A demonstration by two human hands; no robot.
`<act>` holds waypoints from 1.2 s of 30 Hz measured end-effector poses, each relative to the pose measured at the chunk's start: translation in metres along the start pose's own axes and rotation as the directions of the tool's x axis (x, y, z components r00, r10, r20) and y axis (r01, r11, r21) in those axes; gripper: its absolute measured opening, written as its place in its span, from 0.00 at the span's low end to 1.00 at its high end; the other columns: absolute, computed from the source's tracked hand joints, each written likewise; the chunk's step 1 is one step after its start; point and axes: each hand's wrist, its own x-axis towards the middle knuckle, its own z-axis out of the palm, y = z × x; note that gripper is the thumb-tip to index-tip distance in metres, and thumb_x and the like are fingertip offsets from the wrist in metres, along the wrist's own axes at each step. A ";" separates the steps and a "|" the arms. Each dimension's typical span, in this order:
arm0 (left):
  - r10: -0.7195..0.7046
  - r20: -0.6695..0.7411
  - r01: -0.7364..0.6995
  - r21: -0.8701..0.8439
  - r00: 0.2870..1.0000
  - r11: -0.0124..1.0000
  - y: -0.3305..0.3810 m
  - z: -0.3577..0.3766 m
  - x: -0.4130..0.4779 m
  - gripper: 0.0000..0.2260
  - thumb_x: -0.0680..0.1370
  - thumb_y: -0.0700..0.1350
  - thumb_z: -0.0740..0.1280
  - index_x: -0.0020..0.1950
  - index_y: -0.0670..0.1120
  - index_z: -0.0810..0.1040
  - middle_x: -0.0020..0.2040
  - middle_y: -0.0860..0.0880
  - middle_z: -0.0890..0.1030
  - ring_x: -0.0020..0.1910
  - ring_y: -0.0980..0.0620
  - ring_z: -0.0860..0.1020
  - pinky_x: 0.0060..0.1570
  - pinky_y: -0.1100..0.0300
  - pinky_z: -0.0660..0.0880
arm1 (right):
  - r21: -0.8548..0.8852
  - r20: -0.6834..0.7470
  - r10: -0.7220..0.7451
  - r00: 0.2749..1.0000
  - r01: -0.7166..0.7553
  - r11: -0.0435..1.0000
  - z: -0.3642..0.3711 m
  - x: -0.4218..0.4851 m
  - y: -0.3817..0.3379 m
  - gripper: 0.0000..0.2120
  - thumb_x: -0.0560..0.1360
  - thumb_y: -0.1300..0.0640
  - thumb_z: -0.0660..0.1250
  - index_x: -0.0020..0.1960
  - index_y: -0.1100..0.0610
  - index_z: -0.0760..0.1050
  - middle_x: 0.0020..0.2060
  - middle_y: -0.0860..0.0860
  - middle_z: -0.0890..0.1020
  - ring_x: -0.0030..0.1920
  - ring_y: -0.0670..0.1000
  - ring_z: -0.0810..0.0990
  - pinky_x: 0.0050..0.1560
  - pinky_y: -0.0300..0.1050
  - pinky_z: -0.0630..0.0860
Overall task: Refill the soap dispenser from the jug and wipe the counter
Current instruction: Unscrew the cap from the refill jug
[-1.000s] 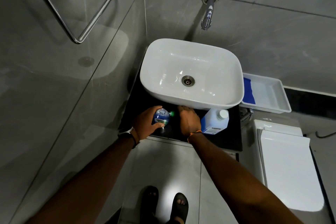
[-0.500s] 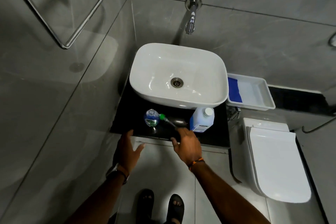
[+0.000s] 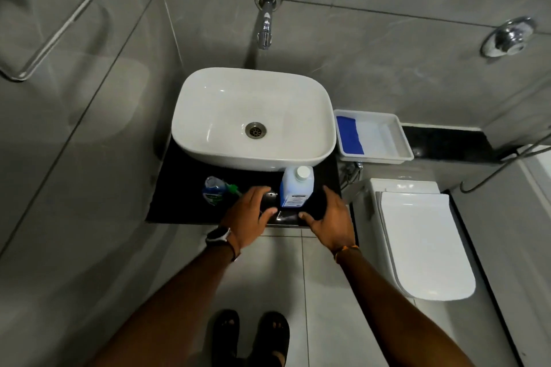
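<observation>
A white jug point(image 3: 296, 187) with a white cap and a printed label stands upright on the black counter point(image 3: 179, 197), in front of the basin. Left of it stands the clear soap dispenser point(image 3: 214, 189) with blue liquid; its green pump piece point(image 3: 233, 188) lies beside it on the counter. My left hand point(image 3: 250, 215) is open just left of the jug, fingers spread, not touching it. On the jug's right, my right hand point(image 3: 329, 217) is also open and holds nothing. A blue cloth point(image 3: 349, 134) lies in the white tray to the right.
The white basin point(image 3: 205, 116) fills the back of the counter under a chrome wall tap point(image 3: 265, 24). A white tray point(image 3: 387, 140) sits right of the basin, above a white toilet point(image 3: 423, 241). A metal towel rail point(image 3: 50, 36) hangs on the left wall. My sandalled feet point(image 3: 250, 337) stand on grey floor tiles.
My left hand let go of the dispenser and moved right. My right hand left the pump piece by the dispenser and crossed to the jug's right side. Both now flank the jug.
</observation>
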 end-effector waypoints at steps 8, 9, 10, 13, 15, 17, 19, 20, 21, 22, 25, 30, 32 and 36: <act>0.215 -0.016 -0.215 0.026 0.976 0.976 0.044 -0.007 0.057 0.22 0.80 0.46 0.67 0.73 0.44 0.70 0.70 0.45 0.75 0.69 0.47 0.74 0.70 0.53 0.70 | 0.266 0.087 -0.238 0.967 0.208 0.941 -0.018 0.043 -0.020 0.45 0.63 0.46 0.84 0.75 0.48 0.67 0.68 0.45 0.76 0.66 0.43 0.74 0.68 0.44 0.73; 0.235 0.000 -0.235 0.025 0.972 0.972 0.048 -0.006 0.060 0.22 0.80 0.45 0.66 0.73 0.44 0.70 0.71 0.45 0.75 0.70 0.47 0.73 0.72 0.55 0.68 | 0.292 0.102 -0.235 0.967 0.196 0.936 -0.017 0.044 -0.022 0.44 0.65 0.47 0.83 0.75 0.50 0.67 0.68 0.46 0.77 0.66 0.45 0.75 0.68 0.45 0.75; 0.258 0.011 -0.258 0.036 0.966 0.965 0.051 -0.005 0.061 0.21 0.80 0.43 0.65 0.74 0.44 0.70 0.71 0.45 0.75 0.70 0.47 0.73 0.73 0.59 0.65 | 0.313 0.111 -0.235 0.966 0.190 0.930 -0.015 0.045 -0.023 0.42 0.66 0.48 0.83 0.75 0.51 0.68 0.67 0.47 0.78 0.65 0.46 0.77 0.67 0.47 0.76; 0.303 0.017 -0.303 0.068 0.953 0.951 0.057 -0.002 0.065 0.19 0.80 0.38 0.64 0.71 0.39 0.74 0.68 0.40 0.77 0.68 0.43 0.75 0.70 0.68 0.60 | 0.341 0.129 -0.224 0.966 0.169 0.925 -0.013 0.048 -0.024 0.40 0.66 0.48 0.83 0.73 0.52 0.69 0.66 0.47 0.79 0.63 0.47 0.78 0.65 0.50 0.78; 0.271 0.004 -0.271 0.035 0.963 0.962 0.060 -0.003 0.068 0.16 0.80 0.37 0.64 0.68 0.40 0.76 0.66 0.41 0.79 0.66 0.43 0.76 0.68 0.69 0.61 | 0.336 0.128 -0.209 0.969 0.156 0.929 -0.012 0.048 -0.023 0.40 0.66 0.48 0.83 0.73 0.52 0.69 0.66 0.48 0.79 0.63 0.48 0.78 0.65 0.50 0.78; 0.236 0.018 -0.237 0.005 0.971 0.972 0.062 -0.003 0.073 0.15 0.80 0.38 0.65 0.67 0.42 0.78 0.65 0.43 0.80 0.64 0.45 0.77 0.67 0.66 0.64 | 0.337 0.133 -0.204 0.970 0.149 0.930 -0.011 0.048 -0.021 0.40 0.66 0.48 0.82 0.73 0.53 0.69 0.66 0.49 0.78 0.64 0.49 0.78 0.66 0.51 0.78; 0.230 0.032 -0.231 0.002 0.973 0.973 0.063 -0.004 0.075 0.15 0.79 0.40 0.66 0.65 0.43 0.78 0.63 0.44 0.81 0.62 0.45 0.77 0.66 0.59 0.69 | 0.339 0.132 -0.198 0.971 0.144 0.930 -0.011 0.048 -0.021 0.40 0.67 0.48 0.82 0.74 0.53 0.68 0.66 0.49 0.78 0.65 0.50 0.78 0.66 0.51 0.78; 0.230 0.025 -0.230 0.004 0.973 0.973 0.064 -0.004 0.076 0.14 0.78 0.41 0.67 0.64 0.42 0.79 0.61 0.44 0.81 0.60 0.45 0.78 0.64 0.56 0.71 | 0.340 0.125 -0.193 0.973 0.140 0.930 -0.010 0.047 -0.021 0.40 0.67 0.48 0.82 0.74 0.52 0.68 0.66 0.49 0.78 0.64 0.50 0.78 0.66 0.50 0.78; 0.229 0.011 -0.229 0.009 0.973 0.973 0.065 -0.005 0.077 0.14 0.77 0.44 0.68 0.62 0.43 0.79 0.59 0.44 0.82 0.58 0.45 0.78 0.62 0.54 0.73 | 0.342 0.115 -0.186 0.976 0.137 0.930 -0.010 0.047 -0.021 0.40 0.67 0.47 0.82 0.73 0.52 0.68 0.66 0.49 0.78 0.64 0.49 0.78 0.66 0.49 0.78; 0.224 -0.009 -0.224 0.022 0.975 0.974 0.066 -0.006 0.078 0.14 0.76 0.47 0.70 0.60 0.44 0.79 0.56 0.45 0.83 0.56 0.46 0.78 0.60 0.52 0.75 | 0.344 0.109 -0.180 0.978 0.133 0.929 -0.010 0.046 -0.022 0.40 0.67 0.46 0.82 0.73 0.51 0.68 0.66 0.48 0.79 0.64 0.49 0.78 0.65 0.48 0.78; 0.167 -0.075 -0.160 0.086 0.983 0.983 0.066 -0.008 0.079 0.16 0.71 0.57 0.74 0.48 0.48 0.76 0.45 0.51 0.81 0.45 0.51 0.76 0.46 0.56 0.75 | 0.341 0.110 -0.185 0.977 0.138 0.930 -0.010 0.046 -0.023 0.39 0.67 0.45 0.81 0.73 0.50 0.68 0.65 0.48 0.79 0.63 0.49 0.79 0.64 0.47 0.78; 0.179 -0.109 -0.179 0.010 0.978 0.984 0.063 -0.010 0.079 0.14 0.75 0.55 0.70 0.55 0.49 0.77 0.52 0.52 0.82 0.50 0.53 0.79 0.51 0.57 0.78 | 0.322 0.107 -0.198 0.974 0.155 0.934 -0.010 0.046 -0.024 0.40 0.67 0.45 0.81 0.73 0.51 0.68 0.66 0.49 0.78 0.64 0.50 0.78 0.64 0.44 0.78; 0.243 -0.017 -0.243 -0.019 0.970 0.970 0.062 -0.009 0.079 0.15 0.77 0.50 0.68 0.62 0.48 0.78 0.58 0.49 0.83 0.56 0.52 0.81 0.58 0.52 0.78 | 0.322 0.098 -0.202 0.974 0.161 0.933 -0.010 0.046 -0.023 0.39 0.67 0.45 0.81 0.73 0.51 0.68 0.66 0.49 0.78 0.64 0.49 0.78 0.65 0.45 0.77; 0.164 -0.120 -0.170 -0.042 0.979 0.985 0.061 -0.011 0.077 0.08 0.77 0.51 0.68 0.54 0.52 0.80 0.46 0.52 0.85 0.47 0.53 0.82 0.49 0.53 0.79 | 0.327 0.091 -0.207 0.974 0.167 0.930 -0.012 0.046 -0.023 0.39 0.66 0.45 0.82 0.73 0.50 0.70 0.65 0.48 0.79 0.63 0.48 0.78 0.64 0.46 0.78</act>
